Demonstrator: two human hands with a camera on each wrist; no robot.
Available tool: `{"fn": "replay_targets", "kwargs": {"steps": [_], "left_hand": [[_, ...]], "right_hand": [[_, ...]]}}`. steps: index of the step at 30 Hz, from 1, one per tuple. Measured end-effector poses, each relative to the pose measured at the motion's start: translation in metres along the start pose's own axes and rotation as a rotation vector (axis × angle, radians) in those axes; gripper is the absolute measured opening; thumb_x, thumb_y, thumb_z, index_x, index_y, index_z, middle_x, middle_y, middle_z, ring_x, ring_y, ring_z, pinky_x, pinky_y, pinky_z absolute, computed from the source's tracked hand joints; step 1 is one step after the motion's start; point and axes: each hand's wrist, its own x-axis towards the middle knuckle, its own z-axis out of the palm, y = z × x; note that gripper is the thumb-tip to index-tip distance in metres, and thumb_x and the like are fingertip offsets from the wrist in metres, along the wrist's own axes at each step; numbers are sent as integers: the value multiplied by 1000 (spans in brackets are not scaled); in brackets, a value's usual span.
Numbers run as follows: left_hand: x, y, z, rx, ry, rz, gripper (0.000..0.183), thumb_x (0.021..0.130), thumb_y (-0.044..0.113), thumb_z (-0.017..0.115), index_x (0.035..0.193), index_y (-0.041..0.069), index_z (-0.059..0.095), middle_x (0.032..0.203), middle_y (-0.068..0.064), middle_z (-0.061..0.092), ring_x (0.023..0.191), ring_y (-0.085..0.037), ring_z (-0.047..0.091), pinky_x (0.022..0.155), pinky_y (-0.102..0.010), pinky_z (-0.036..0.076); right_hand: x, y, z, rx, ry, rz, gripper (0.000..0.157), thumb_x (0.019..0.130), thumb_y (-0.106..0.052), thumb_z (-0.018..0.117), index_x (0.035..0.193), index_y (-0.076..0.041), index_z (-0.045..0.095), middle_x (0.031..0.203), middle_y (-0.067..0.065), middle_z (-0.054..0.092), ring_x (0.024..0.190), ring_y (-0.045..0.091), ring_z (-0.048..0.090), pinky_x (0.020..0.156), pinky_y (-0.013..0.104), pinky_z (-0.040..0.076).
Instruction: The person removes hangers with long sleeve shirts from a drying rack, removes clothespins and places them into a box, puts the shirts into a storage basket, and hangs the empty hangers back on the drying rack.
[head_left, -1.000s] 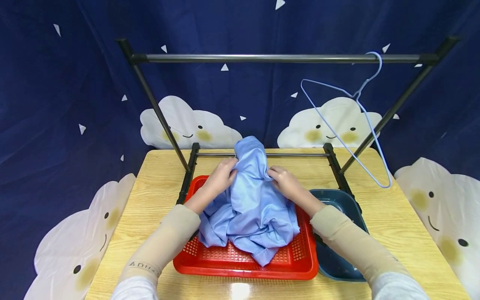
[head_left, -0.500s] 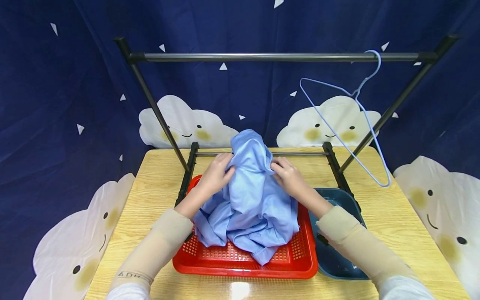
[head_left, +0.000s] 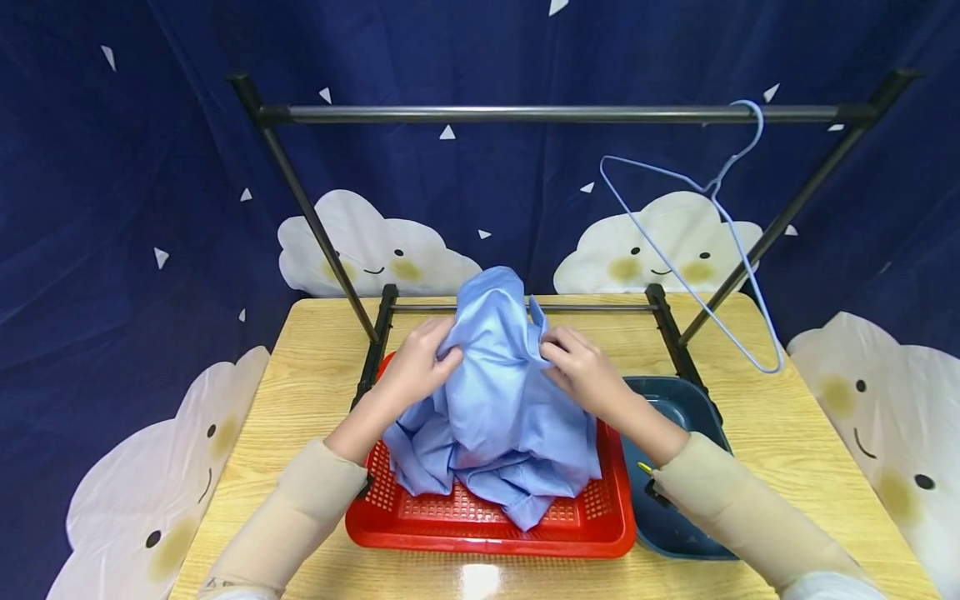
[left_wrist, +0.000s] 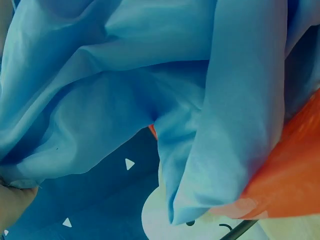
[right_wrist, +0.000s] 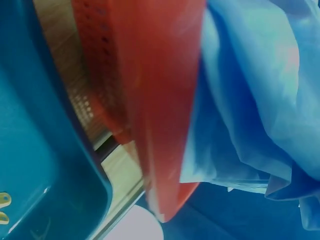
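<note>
A light blue, slightly shiny cloth garment [head_left: 491, 392] is bunched over the red basket [head_left: 491, 546], its upper part raised above the back rim. My left hand [head_left: 416, 360] pinches the garment's left side between thumb and fingers. On the right side, my right hand [head_left: 581, 367] pinches an edge, where a small pointed flap stands up. In the left wrist view the garment [left_wrist: 240, 110] hangs in loose folds, with a bit of hand [left_wrist: 15, 205] at the lower left. The right wrist view shows garment folds [right_wrist: 250, 100] inside the basket wall [right_wrist: 160, 100], with no hand visible.
A black rack with a metal rail [head_left: 487, 115] stands over the wooden table [head_left: 300, 358]. A light blue hanger [head_left: 712, 196] hangs at the rail's right end. Right of the basket sits a dark blue bin [head_left: 675, 533] containing small yellow [head_left: 645, 468] and black things.
Both hands have moved slightly apart, keeping hold of the garment. Its raised top rose, then dropped a little and shifted left. The pointed flap now shows by the right hand.
</note>
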Motion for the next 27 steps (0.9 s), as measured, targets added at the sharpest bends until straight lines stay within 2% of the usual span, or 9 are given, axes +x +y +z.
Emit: {"fn": "replay_targets", "kwargs": {"steps": [9,14,21,24,27], "left_hand": [[-15,7,-8,-72,-78,-56,36,79,8,53,113,-1,59,103,-17,63,98,-27,60,82,-40,47],[-22,7,-9,-92,-168,-70,23,79,8,52,100,1,61,91,-11,63,86,-21,61,74,-37,48],[-31,8,-5,-102,-310,-133,18,82,7,49,96,4,60,90,-6,62,85,-18,59,77,-36,46],[-33,9,-2,-90,-360,-170,7,82,7,48,83,7,55,75,-1,54,73,-15,53,69,-31,42],[-35,8,3,-82,-409,-202,8,81,7,48,74,10,49,66,4,42,65,-12,46,61,-26,37]], "right_hand": [[-4,-21,-8,70,-61,38,29,67,2,74,88,-3,55,91,11,55,83,25,55,70,37,50],[-9,-29,-7,142,-101,68,30,67,2,74,89,-4,53,89,8,53,80,20,53,66,32,49],[-18,-36,0,217,-161,88,29,69,1,71,89,-7,51,84,3,48,73,13,47,60,24,43],[-22,-39,2,233,-191,110,28,70,2,69,86,-9,49,81,2,46,71,12,46,59,22,41],[-25,-41,5,242,-221,140,28,69,3,67,84,-10,47,78,0,45,69,10,45,59,20,39]]}}
